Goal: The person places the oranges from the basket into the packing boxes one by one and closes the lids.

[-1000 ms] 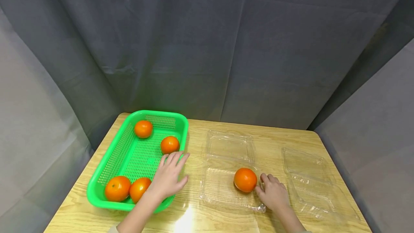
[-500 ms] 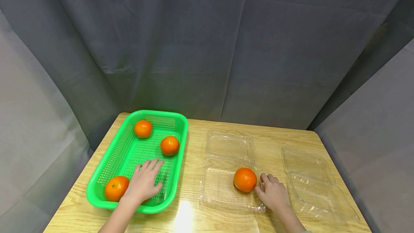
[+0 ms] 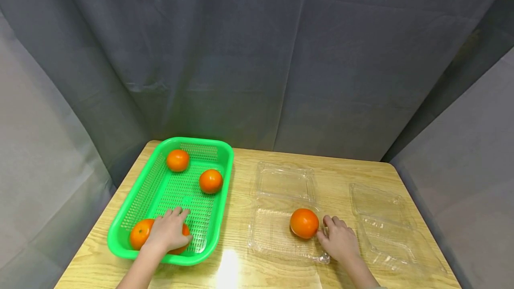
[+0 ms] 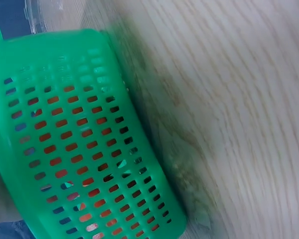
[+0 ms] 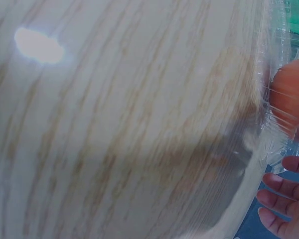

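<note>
My left hand (image 3: pixel 166 231) is down in the green basket (image 3: pixel 222 217), its fingers and thumb around an orange (image 3: pixel 184 234) at the front. The palm hides much of that fruit. Just left of it lies another orange (image 3: pixel 139 235), partly covered by the hand. In the left wrist view the basket's slotted wall (image 4: pixel 79 134) hides the grip, with orange colour showing through the holes. My right hand (image 3: pixel 340 237) lies loosely at the right edge of an opened clear plastic clamshell (image 3: pixel 269 235). A single orange (image 3: pixel 304 223) sits in its near half, close to those fingertips (image 5: pixel 269 180).
Farther back in the basket are two more oranges, one at the far left (image 3: pixel 178 160) and one by the right wall (image 3: pixel 210 181). A second clear clamshell (image 3: pixel 385 231) lies opened at the table's right. Grey curtains (image 3: pixel 257 66) surround the wooden table (image 3: pixel 341 168).
My left hand has moved left and down from the basket's right rim onto a front orange, and its fingers have closed around it. The right hand stays put.
</note>
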Action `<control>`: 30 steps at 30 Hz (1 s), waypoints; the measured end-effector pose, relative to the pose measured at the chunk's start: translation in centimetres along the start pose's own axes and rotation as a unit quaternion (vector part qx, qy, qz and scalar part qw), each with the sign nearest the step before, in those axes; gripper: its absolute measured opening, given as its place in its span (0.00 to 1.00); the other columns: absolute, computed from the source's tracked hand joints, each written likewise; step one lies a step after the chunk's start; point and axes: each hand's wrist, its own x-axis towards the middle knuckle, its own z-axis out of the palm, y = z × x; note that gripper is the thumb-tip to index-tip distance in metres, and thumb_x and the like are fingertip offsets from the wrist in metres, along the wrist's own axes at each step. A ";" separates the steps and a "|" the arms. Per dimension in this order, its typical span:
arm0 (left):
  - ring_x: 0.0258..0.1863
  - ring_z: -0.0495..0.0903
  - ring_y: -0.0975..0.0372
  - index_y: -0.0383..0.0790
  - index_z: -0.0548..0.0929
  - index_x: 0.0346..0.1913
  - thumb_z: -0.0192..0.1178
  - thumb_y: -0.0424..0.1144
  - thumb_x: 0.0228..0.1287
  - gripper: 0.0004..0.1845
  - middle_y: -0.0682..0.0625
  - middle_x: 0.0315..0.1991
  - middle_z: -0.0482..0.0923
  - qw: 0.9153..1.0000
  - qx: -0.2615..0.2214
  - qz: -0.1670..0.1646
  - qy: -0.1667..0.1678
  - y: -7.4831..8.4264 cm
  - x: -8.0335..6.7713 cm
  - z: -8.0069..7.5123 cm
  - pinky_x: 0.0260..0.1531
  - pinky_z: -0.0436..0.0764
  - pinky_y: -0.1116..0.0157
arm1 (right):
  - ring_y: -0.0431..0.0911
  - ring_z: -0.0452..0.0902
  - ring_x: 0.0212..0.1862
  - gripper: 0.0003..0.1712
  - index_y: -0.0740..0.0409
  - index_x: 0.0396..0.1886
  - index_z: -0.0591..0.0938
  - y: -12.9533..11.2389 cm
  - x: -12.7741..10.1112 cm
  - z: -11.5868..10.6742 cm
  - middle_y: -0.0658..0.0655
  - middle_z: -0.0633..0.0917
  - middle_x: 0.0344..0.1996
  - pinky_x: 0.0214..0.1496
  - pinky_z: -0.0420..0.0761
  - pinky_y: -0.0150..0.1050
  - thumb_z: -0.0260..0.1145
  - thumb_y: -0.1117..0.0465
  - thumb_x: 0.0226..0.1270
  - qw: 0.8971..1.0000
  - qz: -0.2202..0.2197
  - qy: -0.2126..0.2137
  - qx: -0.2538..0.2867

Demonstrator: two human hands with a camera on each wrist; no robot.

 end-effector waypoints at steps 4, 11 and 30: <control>0.57 0.65 0.37 0.34 0.73 0.56 0.68 0.49 0.41 0.37 0.34 0.56 0.69 0.999 -0.008 0.001 -0.039 0.0 -0.1 -0.2 0.48 0.65 0.37 | 0.49 0.72 0.32 0.15 0.52 0.35 0.73 0.0 0.0 0.1 0.52 0.73 0.28 0.26 0.69 0.43 0.62 0.48 0.53 1.000 0.001 0.003 0.000; 0.57 0.63 0.35 0.33 0.73 0.56 0.69 0.46 0.39 0.37 0.33 0.57 0.68 0.997 -0.017 0.003 -0.071 0.0 -0.4 -0.2 0.51 0.62 0.37 | 0.49 0.71 0.31 0.15 0.52 0.34 0.73 -0.1 0.0 0.2 0.51 0.73 0.28 0.25 0.68 0.42 0.62 0.49 0.52 1.000 0.004 0.010 0.003; 0.58 0.62 0.34 0.31 0.73 0.56 0.69 0.44 0.40 0.36 0.31 0.57 0.67 0.997 -0.024 0.004 -0.068 0.1 -0.3 -0.1 0.53 0.62 0.39 | 0.49 0.71 0.32 0.15 0.52 0.35 0.73 -0.1 0.0 0.1 0.51 0.72 0.28 0.26 0.69 0.43 0.62 0.49 0.52 1.000 0.000 0.013 0.004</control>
